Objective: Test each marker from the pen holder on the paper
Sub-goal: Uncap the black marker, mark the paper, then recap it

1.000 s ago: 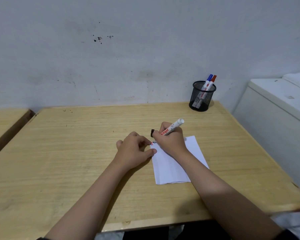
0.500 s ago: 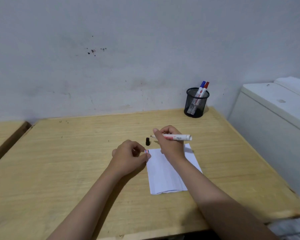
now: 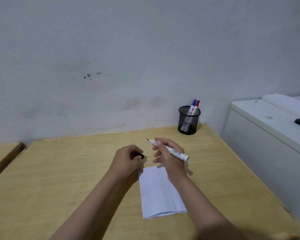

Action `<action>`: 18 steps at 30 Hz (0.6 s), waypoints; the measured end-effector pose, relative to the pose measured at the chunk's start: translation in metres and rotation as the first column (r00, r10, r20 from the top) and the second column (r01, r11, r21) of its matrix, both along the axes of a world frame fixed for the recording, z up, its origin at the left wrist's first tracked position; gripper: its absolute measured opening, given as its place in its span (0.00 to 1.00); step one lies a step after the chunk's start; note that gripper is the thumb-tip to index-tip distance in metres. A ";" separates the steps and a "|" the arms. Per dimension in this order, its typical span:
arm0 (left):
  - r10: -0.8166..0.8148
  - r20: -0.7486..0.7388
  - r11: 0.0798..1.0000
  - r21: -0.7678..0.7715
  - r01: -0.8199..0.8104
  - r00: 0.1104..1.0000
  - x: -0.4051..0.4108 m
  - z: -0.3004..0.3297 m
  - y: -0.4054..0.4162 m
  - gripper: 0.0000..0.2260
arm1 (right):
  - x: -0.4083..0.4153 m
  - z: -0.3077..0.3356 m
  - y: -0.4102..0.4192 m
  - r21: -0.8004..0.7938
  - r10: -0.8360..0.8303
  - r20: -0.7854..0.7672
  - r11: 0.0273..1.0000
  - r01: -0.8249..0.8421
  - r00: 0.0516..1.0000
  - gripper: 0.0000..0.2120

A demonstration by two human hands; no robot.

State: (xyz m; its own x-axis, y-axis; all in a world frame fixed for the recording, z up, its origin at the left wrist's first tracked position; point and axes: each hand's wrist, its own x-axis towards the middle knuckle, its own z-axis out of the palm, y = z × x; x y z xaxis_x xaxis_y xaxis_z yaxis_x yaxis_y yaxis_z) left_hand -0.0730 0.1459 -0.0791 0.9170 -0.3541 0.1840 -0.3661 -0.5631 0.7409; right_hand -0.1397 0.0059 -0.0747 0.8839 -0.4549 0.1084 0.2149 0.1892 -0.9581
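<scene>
The right hand [image 3: 168, 157] grips an uncapped marker [image 3: 170, 150] above the paper [image 3: 158, 193], while the left hand [image 3: 127, 161] beside it pinches the black cap [image 3: 140, 155].

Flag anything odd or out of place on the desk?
Nothing stands out. The marker in the right hand is uncapped, its cap in the left hand. The paper lies flat with small test marks at its corner; two capped markers stand in the pen holder.

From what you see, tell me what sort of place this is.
Probably a plain study or office corner: a bare wooden desk against a scuffed white wall, a mesh pen holder with markers, and paper.
</scene>
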 end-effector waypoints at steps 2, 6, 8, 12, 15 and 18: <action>-0.001 -0.136 0.958 -0.285 -0.039 0.991 -0.004 0.009 0.008 0.08 | -0.006 0.013 -0.003 -0.002 0.000 0.073 1.000 0.000 0.997 0.06; -0.138 -0.226 0.835 -0.549 -0.009 0.964 -0.020 0.028 0.022 0.09 | -0.025 0.035 -0.006 -0.091 0.080 0.163 0.994 -0.065 0.983 0.04; -0.205 -0.266 0.764 -0.645 -0.016 0.942 -0.029 0.034 0.023 0.09 | -0.034 0.042 -0.006 -0.170 0.118 0.178 0.982 -0.087 0.977 0.04; -0.298 -0.288 0.691 -0.723 -0.002 0.910 -0.046 0.045 0.022 0.09 | -0.046 0.048 -0.004 -0.262 0.136 0.158 0.961 -0.091 0.978 0.07; -0.350 -0.270 0.673 -0.739 0.040 0.897 -0.056 0.051 0.024 0.09 | -0.053 0.051 -0.001 -0.316 0.149 0.116 0.943 -0.106 0.982 0.07; -0.377 -0.261 0.694 -0.715 0.085 0.889 -0.065 0.055 0.028 0.09 | -0.060 0.056 0.002 -0.361 0.173 0.081 0.923 -0.132 0.982 0.06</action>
